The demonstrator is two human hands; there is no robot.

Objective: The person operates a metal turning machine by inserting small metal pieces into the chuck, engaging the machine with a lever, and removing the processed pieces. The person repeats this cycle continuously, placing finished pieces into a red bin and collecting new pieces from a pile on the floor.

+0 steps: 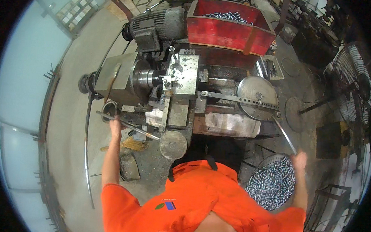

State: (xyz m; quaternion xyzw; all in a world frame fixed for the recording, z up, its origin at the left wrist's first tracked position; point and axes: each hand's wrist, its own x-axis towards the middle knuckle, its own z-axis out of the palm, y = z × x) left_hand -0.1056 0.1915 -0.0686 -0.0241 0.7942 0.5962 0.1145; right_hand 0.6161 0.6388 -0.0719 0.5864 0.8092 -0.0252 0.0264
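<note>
Head camera: left hand (116, 126) grips a lever (139, 130) extending rightward, right hand (299, 160) grips a rod (285, 134) slanting up-left

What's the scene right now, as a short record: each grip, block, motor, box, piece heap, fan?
Left grip: closed around a metal rod
Right grip: closed on a slanted metal handle
Block: metal, mid-machine
Motor: dark, ribbed, beyond the block
Box: red, holding small metal pieces
Piece heap: beside the right forearm
Fan: far right
</note>
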